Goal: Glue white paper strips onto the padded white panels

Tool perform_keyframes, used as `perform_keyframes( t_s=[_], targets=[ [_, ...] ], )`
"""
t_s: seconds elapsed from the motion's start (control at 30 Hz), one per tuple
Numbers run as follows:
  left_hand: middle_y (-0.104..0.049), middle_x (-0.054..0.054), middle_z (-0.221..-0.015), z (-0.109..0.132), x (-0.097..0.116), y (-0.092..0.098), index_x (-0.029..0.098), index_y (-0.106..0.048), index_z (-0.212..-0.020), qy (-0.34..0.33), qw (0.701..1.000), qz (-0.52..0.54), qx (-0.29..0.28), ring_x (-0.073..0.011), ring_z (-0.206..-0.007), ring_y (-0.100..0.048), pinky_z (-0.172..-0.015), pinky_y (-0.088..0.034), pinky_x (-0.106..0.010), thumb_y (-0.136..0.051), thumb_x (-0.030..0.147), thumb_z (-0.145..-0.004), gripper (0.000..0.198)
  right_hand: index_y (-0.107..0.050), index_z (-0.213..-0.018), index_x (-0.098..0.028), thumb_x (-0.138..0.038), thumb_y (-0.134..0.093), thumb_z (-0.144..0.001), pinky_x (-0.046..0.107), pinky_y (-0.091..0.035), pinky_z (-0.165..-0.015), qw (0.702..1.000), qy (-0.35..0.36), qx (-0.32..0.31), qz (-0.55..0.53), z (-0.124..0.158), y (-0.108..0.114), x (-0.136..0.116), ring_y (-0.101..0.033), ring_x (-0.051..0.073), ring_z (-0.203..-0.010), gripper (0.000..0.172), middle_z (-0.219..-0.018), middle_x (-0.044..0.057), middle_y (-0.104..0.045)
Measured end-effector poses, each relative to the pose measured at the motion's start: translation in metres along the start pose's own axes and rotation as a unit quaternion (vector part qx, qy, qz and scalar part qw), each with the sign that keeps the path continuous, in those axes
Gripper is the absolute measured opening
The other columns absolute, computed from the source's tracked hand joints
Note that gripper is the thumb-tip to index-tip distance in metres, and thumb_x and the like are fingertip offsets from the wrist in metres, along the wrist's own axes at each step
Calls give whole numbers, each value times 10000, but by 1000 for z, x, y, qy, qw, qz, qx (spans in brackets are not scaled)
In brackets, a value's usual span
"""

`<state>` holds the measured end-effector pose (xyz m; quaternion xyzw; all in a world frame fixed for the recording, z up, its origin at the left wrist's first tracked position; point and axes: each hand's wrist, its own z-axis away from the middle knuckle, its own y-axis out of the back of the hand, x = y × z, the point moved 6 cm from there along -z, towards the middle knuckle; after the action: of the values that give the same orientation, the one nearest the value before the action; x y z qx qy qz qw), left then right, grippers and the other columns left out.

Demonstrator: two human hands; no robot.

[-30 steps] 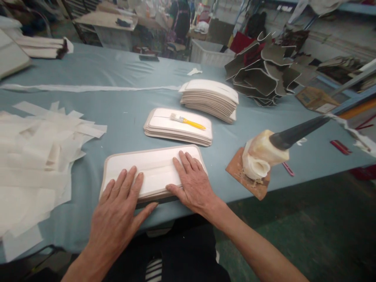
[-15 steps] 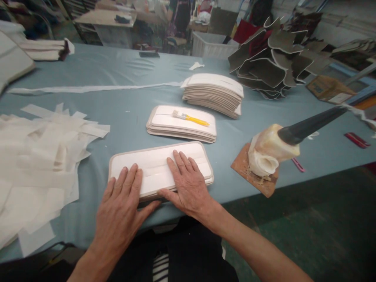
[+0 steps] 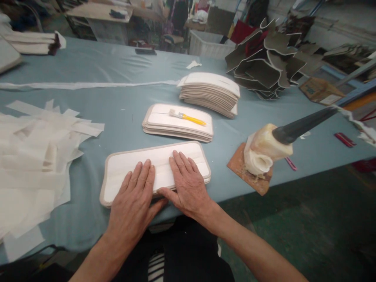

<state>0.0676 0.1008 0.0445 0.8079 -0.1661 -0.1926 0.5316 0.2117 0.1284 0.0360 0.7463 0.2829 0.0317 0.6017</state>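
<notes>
A small stack of white rectangular panels with beige borders and rounded corners (image 3: 164, 172) lies at the table's near edge. My left hand (image 3: 133, 199) rests flat on the middle of the top panel, fingers stretched out and thumb at the near edge. To its right my right hand (image 3: 189, 182) lies on the same panel, fingers spread, its thumb along the near edge. Just beyond is a second panel stack (image 3: 158, 117) with a yellow-handled brush (image 3: 190, 118) lying on it. A taller, curved panel stack (image 3: 208, 94) stands behind that.
Loose off-white strips (image 3: 35, 156) are heaped at the left. To the right, a glue-crusted container with a black handle (image 3: 258, 152) stands on a brown board (image 3: 235, 164). Dark curved sheets (image 3: 261, 66) are piled at the back right, near a cardboard box (image 3: 320, 91).
My left hand has slid right across the top panel, closer to my right hand, baring the panel's left end. My right hand stays in place. The view has shifted slightly.
</notes>
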Motion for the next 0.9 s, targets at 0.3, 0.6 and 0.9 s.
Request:
perform_keyframes(
  t_s=[0.3, 0.6, 0.9],
  targets=[
    [-522, -284, -1624, -10, 15, 3, -32, -466, -1524, -38, 999, 31, 19, -416, -1494, -540, -1203, -462, -516, -409, 381, -1053, 629, -469, -1598, 14, -652, -514, -1059, 580, -309, -1324, 997, 23, 52, -46, 2, 1, 9, -278, 388, -1649, 858, -1724, 291, -373],
    [-458, -295, -1668, 33, -38, 8, 35, -345, -1640, 114, 992, 44, -9, -483, -1523, -481, -1208, -421, -634, -333, 645, -1050, 848, -480, -1590, -2, -679, -477, -1063, 583, -279, -1329, 996, 29, 69, -40, 3, 2, 6, -285, 379, -1650, 858, -1718, 273, -398],
    [-199, -93, -1821, 53, -49, -3, 296, -73, -1740, 106, 985, 134, 3, -408, -1647, -300, -1338, -247, -621, -300, 570, -1037, 788, -495, -1599, -74, -758, -472, -1037, 540, -266, -1357, 992, 128, 10, 4, -12, -5, -65, -361, 337, -1613, 886, -1727, 151, -441]
  ],
)
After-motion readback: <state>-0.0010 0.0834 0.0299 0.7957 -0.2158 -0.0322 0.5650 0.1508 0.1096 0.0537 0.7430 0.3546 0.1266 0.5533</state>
